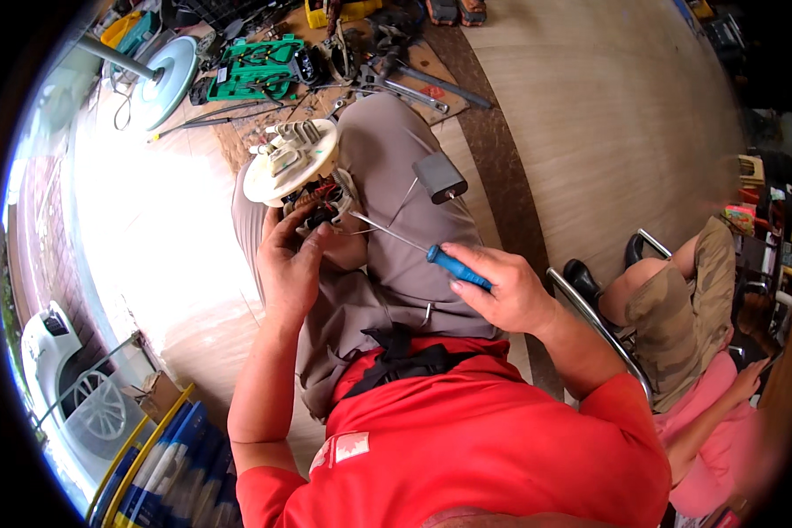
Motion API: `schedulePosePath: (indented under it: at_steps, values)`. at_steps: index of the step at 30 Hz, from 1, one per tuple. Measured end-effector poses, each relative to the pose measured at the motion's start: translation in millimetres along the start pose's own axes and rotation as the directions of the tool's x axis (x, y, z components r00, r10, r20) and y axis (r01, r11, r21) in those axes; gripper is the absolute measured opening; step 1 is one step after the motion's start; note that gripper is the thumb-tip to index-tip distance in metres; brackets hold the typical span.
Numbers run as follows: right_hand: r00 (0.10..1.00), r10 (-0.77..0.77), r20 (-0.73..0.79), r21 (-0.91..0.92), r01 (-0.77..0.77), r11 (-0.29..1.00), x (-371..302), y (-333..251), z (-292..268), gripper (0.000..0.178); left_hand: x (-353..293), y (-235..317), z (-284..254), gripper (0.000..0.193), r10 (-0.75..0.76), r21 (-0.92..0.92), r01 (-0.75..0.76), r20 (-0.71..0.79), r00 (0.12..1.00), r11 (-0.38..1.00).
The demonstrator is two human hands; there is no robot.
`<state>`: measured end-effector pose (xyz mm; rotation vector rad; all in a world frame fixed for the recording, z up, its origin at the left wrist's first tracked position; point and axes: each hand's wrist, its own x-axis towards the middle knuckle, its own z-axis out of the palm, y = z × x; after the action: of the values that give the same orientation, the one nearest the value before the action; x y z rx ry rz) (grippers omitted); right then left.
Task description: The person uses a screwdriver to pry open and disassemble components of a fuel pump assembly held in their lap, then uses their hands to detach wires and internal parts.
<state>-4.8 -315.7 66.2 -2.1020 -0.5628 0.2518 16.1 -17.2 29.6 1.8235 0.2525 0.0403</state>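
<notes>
Over my thighs, my left hand (292,260) grips a fuel pump module, its fingers closed round the lower body. The module's round cream-white flange (277,180) faces up and away, tilted, with moulded ports on top. Red wires and dark parts (330,195) show beneath the flange. A thin bent metal rod reaches right from the body to a black block-shaped float (440,178) above my right knee. In my right hand (510,286) is a screwdriver (458,267) with a blue handle. Its shaft points left, and the tip lies close to the module's body; contact is hard to tell.
Ahead on the floor lie an open green tool case (255,66), a wrench (414,92) and a dark bar (449,85). A round pale stand base (167,79) is at far left. Another person in camouflage trousers (678,299) sits at right. A yellow-edged rack (163,466) stands lower left.
</notes>
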Motion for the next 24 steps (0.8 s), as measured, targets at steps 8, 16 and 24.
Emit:
schedulePosePath:
  at_steps: [8,16,24]
  values:
    - [1.000,-0.015,0.025,0.029,0.015,0.999,-1,1,1,0.048,9,-2,0,0.027,-0.103,0.006,0.103,-0.020,0.995,0.995]
    - [0.999,-0.047,0.005,0.014,0.047,0.999,3,6,-5,0.048,8,2,3,0.026,-0.092,-0.057,0.090,-0.025,0.995,0.994]
    - [0.999,-0.024,0.023,0.018,0.024,1.000,4,5,-5,0.049,5,5,11,0.021,-0.143,-0.104,0.134,-0.078,0.987,0.985]
